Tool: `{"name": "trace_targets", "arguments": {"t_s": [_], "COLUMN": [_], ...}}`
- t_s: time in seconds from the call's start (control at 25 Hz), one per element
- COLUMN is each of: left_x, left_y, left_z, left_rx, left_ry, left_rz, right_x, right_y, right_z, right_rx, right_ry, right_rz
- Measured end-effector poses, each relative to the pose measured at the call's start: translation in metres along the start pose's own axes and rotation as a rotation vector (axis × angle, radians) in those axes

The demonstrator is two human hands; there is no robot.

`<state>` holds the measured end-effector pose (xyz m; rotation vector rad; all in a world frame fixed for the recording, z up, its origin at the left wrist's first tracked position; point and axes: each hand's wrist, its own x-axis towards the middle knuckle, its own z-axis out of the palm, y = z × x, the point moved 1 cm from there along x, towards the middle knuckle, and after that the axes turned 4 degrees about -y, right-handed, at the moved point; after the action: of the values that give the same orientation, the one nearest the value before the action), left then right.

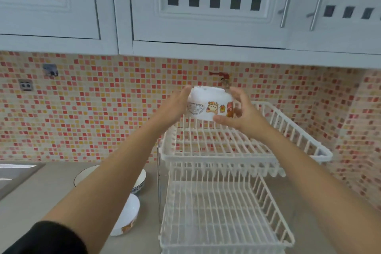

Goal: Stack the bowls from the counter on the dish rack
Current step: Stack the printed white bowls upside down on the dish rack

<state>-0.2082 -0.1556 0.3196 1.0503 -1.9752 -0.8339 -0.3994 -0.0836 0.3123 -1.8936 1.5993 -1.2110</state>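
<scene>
A white bowl with cartoon pictures is held upside down in the air above the top tier of the white wire dish rack. My left hand grips its left side and my right hand grips its right side. Both tiers of the rack hold nothing. On the counter left of the rack, partly hidden by my left forearm, sit a white bowl with a blue pattern and a smaller white bowl with an orange print.
A grey counter runs along the mosaic-tiled wall, with a sink edge at the far left. White cupboards hang overhead. A red wall tap sticks out just behind the held bowl.
</scene>
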Motion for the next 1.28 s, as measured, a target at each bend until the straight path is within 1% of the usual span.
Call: {"name": "trace_targets", "arguments": {"t_s": [0.08, 0.2, 0.28, 0.32, 0.44, 0.52, 0.6, 0.76, 0.84, 0.96, 1.04, 1.12, 1.2, 1.28], "left_x": [0.021, 0.04, 0.045, 0.047, 0.046, 0.049, 0.049, 0.046, 0.044, 0.039, 0.037, 0.033, 0.029, 0.021], "left_y": [-0.005, -0.014, -0.021, -0.026, -0.033, -0.038, -0.041, -0.044, -0.043, -0.034, -0.025, -0.015, -0.008, -0.009], "left_z": [0.014, 0.03, 0.036, 0.037, 0.041, 0.044, 0.048, 0.049, 0.049, 0.052, 0.05, 0.041, 0.022, -0.004], "left_rx": [0.026, 0.101, 0.145, 0.127, -0.053, -0.081, -0.047, 0.172, 0.231, 0.36, 0.435, 0.423, 0.413, 0.404], "left_ry": [-0.026, -0.052, -0.077, -0.106, -0.16, -0.16, -0.204, -0.293, -0.307, -0.293, -0.235, -0.142, -0.027, 0.088], "left_rz": [-0.119, -0.246, -0.333, -0.377, -0.479, -0.484, -0.488, -0.475, -0.46, -0.428, -0.379, -0.293, -0.209, -0.183], "right_x": [0.014, 0.038, 0.051, 0.056, 0.064, 0.066, 0.068, 0.067, 0.067, 0.064, 0.061, 0.059, 0.061, 0.063], "right_y": [0.019, 0.041, 0.047, 0.05, 0.062, 0.069, 0.076, 0.078, 0.076, 0.071, 0.065, 0.052, 0.032, 0.006], "right_z": [-0.004, 0.002, 0.01, 0.014, 0.022, 0.025, 0.027, 0.031, 0.033, 0.028, 0.022, 0.019, 0.021, 0.035], "right_rx": [-0.168, -0.268, -0.396, -0.468, -0.57, -0.625, -0.687, -0.748, -0.735, -0.678, -0.694, -0.706, -0.634, -0.548], "right_ry": [-0.101, -0.247, -0.315, -0.332, -0.371, -0.409, -0.425, -0.402, -0.402, -0.455, -0.504, -0.51, -0.423, -0.317], "right_rz": [0.051, 0.093, 0.092, 0.084, 0.111, 0.144, 0.142, 0.15, 0.173, 0.219, 0.239, 0.208, 0.163, 0.065]}}
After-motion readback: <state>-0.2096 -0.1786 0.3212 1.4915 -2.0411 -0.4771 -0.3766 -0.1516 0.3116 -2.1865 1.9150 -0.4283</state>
